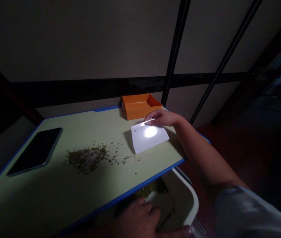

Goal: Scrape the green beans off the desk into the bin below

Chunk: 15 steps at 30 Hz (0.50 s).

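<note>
My right hand (pixel 162 118) grips the top edge of a white plastic scraper card (pixel 148 136), which stands tilted with its lower edge on the pale table (pixel 56 185). To the left of the card lies a loose heap of small green beans (pixel 87 158), with stray beans trailing towards the card. My left hand (pixel 140 219) is below the table's front edge, closed on the rim of a white tray (pixel 192 201). The tray holds more green beans (pixel 152 188) and sits partly under the table edge.
An empty orange box (pixel 140 105) stands at the table's far edge, just behind my right hand. A dark phone (pixel 36 150) lies flat at the left. The table has a blue rim (pixel 140 186). Dark wall panels and a dim floor surround it.
</note>
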Available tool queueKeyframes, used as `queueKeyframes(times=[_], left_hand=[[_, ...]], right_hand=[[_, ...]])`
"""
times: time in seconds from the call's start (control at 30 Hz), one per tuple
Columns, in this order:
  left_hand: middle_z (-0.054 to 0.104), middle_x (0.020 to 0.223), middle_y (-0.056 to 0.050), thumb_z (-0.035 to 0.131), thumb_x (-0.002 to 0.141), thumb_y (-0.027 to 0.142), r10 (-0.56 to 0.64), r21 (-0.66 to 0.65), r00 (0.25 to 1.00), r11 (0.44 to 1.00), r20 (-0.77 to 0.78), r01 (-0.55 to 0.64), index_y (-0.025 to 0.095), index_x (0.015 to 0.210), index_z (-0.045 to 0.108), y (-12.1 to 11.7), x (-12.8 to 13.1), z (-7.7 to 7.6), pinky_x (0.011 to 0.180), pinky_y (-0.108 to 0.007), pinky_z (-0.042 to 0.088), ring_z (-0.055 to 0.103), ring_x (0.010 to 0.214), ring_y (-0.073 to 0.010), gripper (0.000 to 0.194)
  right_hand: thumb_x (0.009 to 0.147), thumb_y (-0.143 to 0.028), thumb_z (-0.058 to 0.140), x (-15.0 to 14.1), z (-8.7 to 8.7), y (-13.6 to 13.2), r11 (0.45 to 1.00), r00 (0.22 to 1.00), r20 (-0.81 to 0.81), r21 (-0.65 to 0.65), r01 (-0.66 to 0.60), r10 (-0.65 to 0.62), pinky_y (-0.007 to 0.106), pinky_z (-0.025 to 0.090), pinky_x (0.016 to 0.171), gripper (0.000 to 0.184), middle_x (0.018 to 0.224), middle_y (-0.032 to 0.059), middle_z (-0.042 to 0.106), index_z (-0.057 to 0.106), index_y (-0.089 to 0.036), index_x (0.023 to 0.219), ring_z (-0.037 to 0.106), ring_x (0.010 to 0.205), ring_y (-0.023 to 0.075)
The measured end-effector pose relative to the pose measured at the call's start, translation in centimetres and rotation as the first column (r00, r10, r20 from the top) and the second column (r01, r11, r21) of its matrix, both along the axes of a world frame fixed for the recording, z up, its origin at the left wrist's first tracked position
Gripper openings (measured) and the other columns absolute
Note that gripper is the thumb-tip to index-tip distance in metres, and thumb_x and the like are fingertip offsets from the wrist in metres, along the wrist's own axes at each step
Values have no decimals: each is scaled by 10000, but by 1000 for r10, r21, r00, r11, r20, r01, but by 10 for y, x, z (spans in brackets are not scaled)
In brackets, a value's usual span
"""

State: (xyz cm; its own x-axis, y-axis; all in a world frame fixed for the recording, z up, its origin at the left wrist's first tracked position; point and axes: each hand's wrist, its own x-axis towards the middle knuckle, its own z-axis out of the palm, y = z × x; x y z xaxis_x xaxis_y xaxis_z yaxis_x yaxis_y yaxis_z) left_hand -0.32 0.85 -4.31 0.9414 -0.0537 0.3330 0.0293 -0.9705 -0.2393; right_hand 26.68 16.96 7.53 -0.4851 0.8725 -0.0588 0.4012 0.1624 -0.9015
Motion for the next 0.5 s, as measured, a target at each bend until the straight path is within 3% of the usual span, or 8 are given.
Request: queueKeyframes(times=[0.17, 0.5], left_hand=[[671, 794, 22, 454, 1014, 481, 24, -57, 991, 998, -130, -31, 421, 1567, 121, -7, -5, 6, 680, -343, 490, 627, 638, -179, 649], [718, 926, -29, 525, 992, 400, -18, -150, 952, 988, -304, -30, 396, 1564, 203, -6, -1, 38, 690, -354, 551, 687, 751, -212, 656]], right_hand=[[781, -342, 744, 0, 1, -1, 1000, 999, 29, 10, -14, 14, 226, 404, 603, 221, 727, -9, 648, 715, -139, 861, 526, 644, 77], [790, -390, 731, -4, 4, -6, 995, 991, 101, 18, -95, 93, 230, 400, 595, 277, 720, -7, 632, 709, -125, 869, 522, 644, 83]])
